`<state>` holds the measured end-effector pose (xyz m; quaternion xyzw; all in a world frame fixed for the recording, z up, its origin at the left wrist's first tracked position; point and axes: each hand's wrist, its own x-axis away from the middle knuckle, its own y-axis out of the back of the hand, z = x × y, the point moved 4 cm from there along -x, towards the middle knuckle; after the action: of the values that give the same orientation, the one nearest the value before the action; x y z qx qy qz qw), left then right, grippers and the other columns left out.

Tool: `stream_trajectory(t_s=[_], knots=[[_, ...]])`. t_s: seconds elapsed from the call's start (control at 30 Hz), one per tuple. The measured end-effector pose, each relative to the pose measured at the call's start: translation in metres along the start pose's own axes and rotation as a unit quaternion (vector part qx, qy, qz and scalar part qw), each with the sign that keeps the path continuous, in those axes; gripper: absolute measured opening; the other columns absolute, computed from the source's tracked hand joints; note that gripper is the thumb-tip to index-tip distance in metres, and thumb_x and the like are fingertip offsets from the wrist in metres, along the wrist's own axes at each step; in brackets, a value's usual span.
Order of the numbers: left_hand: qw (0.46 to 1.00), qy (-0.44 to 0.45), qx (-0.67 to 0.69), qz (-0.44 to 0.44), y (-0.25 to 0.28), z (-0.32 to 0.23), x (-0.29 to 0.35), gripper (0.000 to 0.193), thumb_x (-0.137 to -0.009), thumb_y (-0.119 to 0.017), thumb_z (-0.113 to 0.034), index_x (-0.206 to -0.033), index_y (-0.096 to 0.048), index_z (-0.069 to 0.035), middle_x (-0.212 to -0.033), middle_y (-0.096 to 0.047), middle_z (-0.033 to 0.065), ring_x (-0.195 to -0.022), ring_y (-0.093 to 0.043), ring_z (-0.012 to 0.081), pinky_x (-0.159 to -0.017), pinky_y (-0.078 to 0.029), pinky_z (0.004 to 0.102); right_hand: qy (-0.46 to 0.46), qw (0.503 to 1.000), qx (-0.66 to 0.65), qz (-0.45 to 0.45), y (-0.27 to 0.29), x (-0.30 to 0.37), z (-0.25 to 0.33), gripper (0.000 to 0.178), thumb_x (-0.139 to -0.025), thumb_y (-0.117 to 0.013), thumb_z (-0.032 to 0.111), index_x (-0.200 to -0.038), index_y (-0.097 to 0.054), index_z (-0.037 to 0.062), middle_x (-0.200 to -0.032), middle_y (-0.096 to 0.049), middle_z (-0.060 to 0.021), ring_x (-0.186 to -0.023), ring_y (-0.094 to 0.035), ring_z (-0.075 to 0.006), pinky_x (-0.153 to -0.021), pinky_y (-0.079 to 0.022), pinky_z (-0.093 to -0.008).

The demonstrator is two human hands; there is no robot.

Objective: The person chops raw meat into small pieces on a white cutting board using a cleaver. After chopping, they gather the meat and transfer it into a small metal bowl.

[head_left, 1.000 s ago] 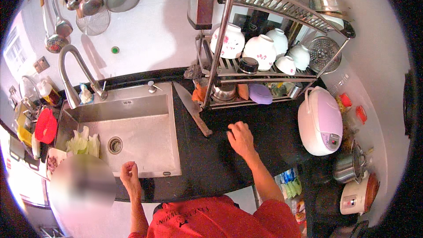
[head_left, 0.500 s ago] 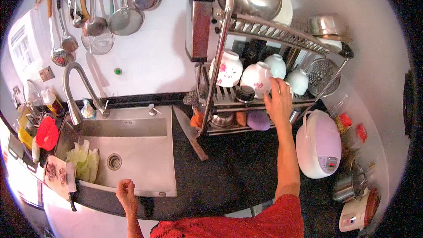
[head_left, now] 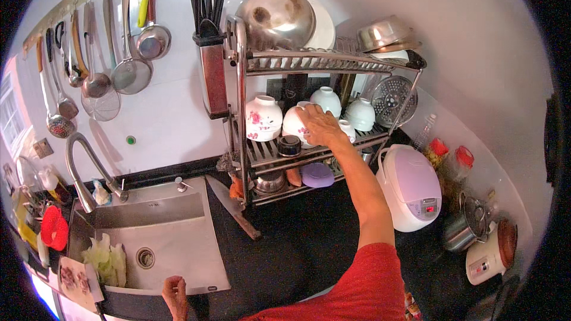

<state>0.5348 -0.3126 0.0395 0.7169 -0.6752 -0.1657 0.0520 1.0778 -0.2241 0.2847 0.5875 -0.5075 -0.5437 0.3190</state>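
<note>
My right hand (head_left: 324,126) reaches into the middle shelf of the dish rack. Its fingers curve over the upturned base and side of a white bowl with pink flowers (head_left: 293,126); part of the bowl is hidden behind them. Left of it stands another flowered bowl stack (head_left: 263,120), upside down. White bowls (head_left: 360,115) sit to the right, and a smaller flowered bowl (head_left: 347,130) shows partly behind my wrist. In front lies a round black-rimmed object (head_left: 289,145). My left hand (head_left: 174,291) is loosely curled by the sink's front edge, with nothing visible in it.
The metal rack (head_left: 241,95) has a chopstick holder (head_left: 215,77) at its left. A large knife (head_left: 235,209) lies between sink (head_left: 172,232) and rack. A rice cooker (head_left: 410,187) stands right of my forearm. Leafy greens (head_left: 106,260) lie in the sink's left side.
The view has shifted, so the rack sits lower and further left. My right hand has moved from beside the flowered bowl onto it, fingers curling over. The left hand stays curled near the sink.
</note>
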Motion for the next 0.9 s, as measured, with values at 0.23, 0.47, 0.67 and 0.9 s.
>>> stream_trajectory(t_s=[0.23,0.47,0.67,0.9], knots=[[0.997,-0.02,-0.057,0.04,-0.006,-0.01,-0.001,0.008,-0.084,-0.064,-0.009,-0.089,-0.062,-0.002,-0.078,-0.063,0.0047,-0.068,-0.057,0.0117,-0.06,-0.045,0.0262,0.006,0.999,0.034,-0.011,-0.006,0.003,-0.003,0.071,-0.072,-0.071,0.015,-0.135,-0.038,0.0094,-0.131,-0.04,-0.0178,-0.124,-0.039,-0.0357,-0.093,-0.042,-0.0537],[0.997,0.001,-0.062,0.04,-0.005,-0.012,0.001,0.01,-0.084,-0.064,-0.009,-0.091,-0.063,-0.003,-0.084,-0.066,0.0057,-0.074,-0.06,0.0139,-0.062,-0.046,0.0274,0.017,0.998,0.03,-0.057,-0.003,0.004,0.006,0.071,-0.069,-0.068,0.015,-0.133,-0.039,0.0075,-0.128,-0.042,-0.0212,-0.118,-0.043,-0.0374,-0.091,-0.045,-0.0484],[0.99,-0.064,-0.109,0.058,-0.013,-0.018,-0.004,0.021,-0.081,-0.065,-0.004,-0.101,-0.06,-0.005,-0.1,-0.06,0.0081,-0.089,-0.059,0.0185,-0.067,-0.048,0.0297,-0.003,0.987,-0.015,-0.162,-0.005,0.018,-0.011,0.079,-0.062,-0.07,0.008,-0.134,-0.035,0.0051,-0.122,-0.045,-0.0198,-0.115,-0.045,-0.0393,-0.089,-0.049,-0.0452],[0.993,-0.061,-0.088,-0.049,-0.008,-0.027,-0.013,0.042,-0.079,-0.065,-0.001,-0.118,-0.052,-0.008,-0.119,-0.05,0.0089,-0.103,-0.054,0.021,-0.072,-0.048,0.0319,-0.036,0.941,-0.091,-0.324,0.04,0.068,-0.005,0.081,-0.063,-0.063,-0.003,-0.138,-0.034,0.006,-0.129,-0.042,-0.0198,-0.119,-0.043,-0.0387,-0.098,-0.043,-0.0397]])
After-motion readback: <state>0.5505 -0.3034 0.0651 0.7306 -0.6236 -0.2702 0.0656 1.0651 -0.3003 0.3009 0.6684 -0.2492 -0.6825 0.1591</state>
